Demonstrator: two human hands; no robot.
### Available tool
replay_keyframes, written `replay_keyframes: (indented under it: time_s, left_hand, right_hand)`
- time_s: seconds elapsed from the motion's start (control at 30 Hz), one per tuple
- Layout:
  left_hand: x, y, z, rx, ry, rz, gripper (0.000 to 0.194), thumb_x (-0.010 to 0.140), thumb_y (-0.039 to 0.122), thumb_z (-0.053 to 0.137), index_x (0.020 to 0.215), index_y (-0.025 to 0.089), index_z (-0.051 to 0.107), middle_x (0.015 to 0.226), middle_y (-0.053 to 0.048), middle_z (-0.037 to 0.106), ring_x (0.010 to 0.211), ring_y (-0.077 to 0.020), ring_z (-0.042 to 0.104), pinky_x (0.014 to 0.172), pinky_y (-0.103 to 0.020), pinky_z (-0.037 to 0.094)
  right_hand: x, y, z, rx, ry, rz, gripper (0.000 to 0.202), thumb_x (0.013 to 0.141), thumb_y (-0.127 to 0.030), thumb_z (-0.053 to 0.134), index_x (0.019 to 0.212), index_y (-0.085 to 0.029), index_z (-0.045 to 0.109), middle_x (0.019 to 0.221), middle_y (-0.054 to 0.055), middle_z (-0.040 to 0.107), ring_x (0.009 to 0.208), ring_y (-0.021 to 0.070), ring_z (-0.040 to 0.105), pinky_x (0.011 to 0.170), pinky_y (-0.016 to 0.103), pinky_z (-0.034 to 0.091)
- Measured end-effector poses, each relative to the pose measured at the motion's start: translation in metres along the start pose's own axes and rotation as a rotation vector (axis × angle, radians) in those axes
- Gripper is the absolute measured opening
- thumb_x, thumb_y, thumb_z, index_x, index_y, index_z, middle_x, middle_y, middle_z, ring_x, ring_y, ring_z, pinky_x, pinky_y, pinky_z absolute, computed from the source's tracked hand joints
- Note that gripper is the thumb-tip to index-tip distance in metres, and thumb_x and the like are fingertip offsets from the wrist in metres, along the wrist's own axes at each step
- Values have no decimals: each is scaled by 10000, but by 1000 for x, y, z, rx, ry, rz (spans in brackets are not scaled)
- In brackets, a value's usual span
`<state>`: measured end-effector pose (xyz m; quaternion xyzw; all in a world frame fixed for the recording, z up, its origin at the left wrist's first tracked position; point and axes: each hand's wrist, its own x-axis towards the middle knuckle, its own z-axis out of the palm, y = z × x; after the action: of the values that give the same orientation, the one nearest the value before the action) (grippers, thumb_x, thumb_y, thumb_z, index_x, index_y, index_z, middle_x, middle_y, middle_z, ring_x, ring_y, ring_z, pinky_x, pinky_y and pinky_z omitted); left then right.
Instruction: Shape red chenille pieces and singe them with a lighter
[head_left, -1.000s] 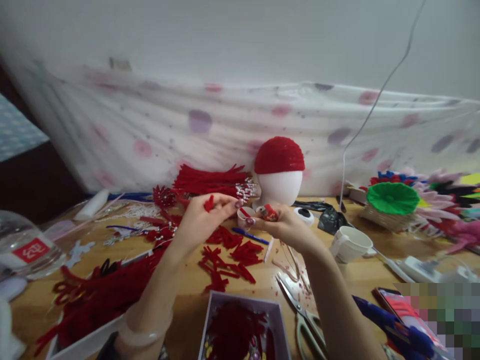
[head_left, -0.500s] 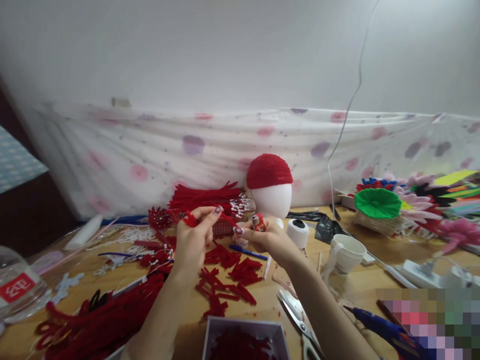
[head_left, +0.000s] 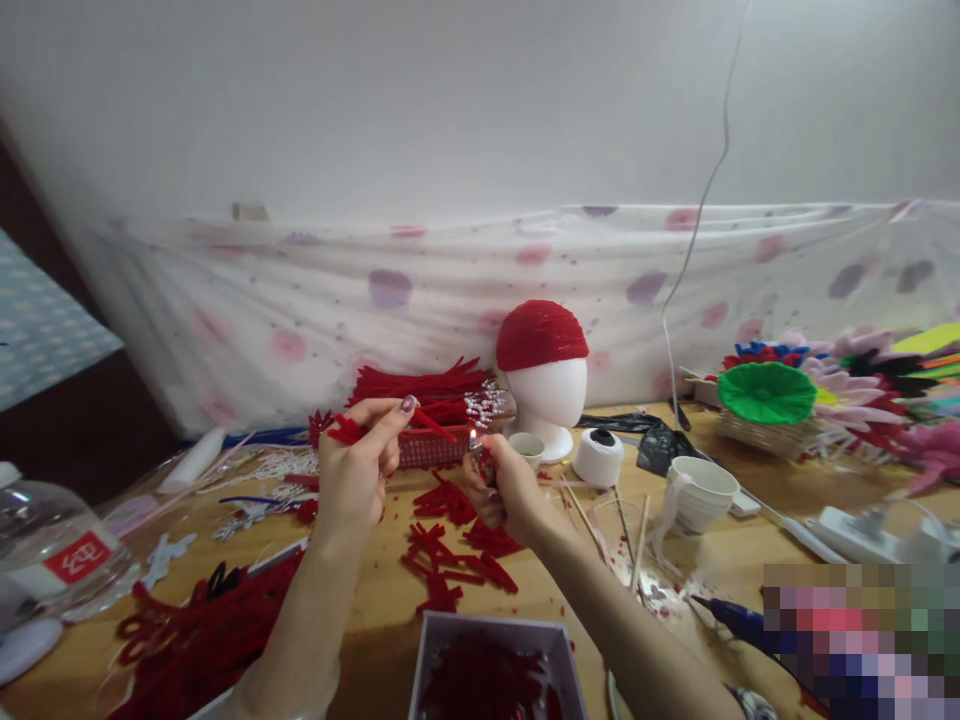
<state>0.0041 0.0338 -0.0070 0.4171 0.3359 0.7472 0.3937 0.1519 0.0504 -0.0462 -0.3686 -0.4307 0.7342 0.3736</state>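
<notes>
Left hand (head_left: 351, 470) is pinching, right hand (head_left: 511, 488) is gripping a lit lighter (head_left: 480, 462)!
The 2 hands are working apart, the left clamping 1 red strip (head_left: 435, 424) whose free end is pointing toward the flame (head_left: 473, 436), just beside it; behind the strip, a red basket (head_left: 431, 450) is sitting left of the mannequin head (head_left: 551, 395).

Glossy nail polish (head_left: 408, 404), a pale left-arm bangle (head_left: 327, 685) and a patterned right-arm cuff (head_left: 752, 704) show.
</notes>
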Motion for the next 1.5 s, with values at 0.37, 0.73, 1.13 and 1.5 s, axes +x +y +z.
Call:
replay_keyframes:
  time_s: [0.37, 0.73, 1.13, 1.5]
  left_hand:
    - [-3, -1, -1, 78, -24, 45, 137, 611, 261, 785, 653, 170, 691, 390, 105, 349, 364, -33, 249, 379, -218, 161]
    - [-4, -2, 1, 88, -32, 31, 155, 607, 272, 794, 658, 168, 693, 399, 101, 358, 368, -37, 258, 379, -216, 172]
    - [-18, -12, -9, 715, -20, 843, 92, 803, 273, 722, 858, 238, 788, 516, 19, 537, 469, -111, 429, 498, -260, 353]
    - [-21, -22, -9, 922, -395, 1219, 211, 837, 141, 630, 912, 256, 790, 516, 26, 530, 465, -106, 459, 492, -246, 329]
  right_hand:
    - [-6, 5, 5, -106, -61, -50, 479, 895, -414, 271, 477, -201, 368, 401, -61, 233, 346, 60, 104, 340, 198, 71]
    - [-10, 1, 6, -89, -72, -38, 505, 926, -444, 270, 489, -208, 362, 377, -67, 237, 339, 62, 109, 330, 186, 83]
    - [-21, -7, 12, 191, -92, -216, 402, 720, -531, 710, 646, -174, 540, 454, -110, 270, 402, 49, 107, 394, 212, 50]
    - [-28, -15, 1, 249, -109, -369, 352, 646, -336, 796, 610, -183, 481, 433, -123, 245, 411, 37, 101, 388, 207, 66]
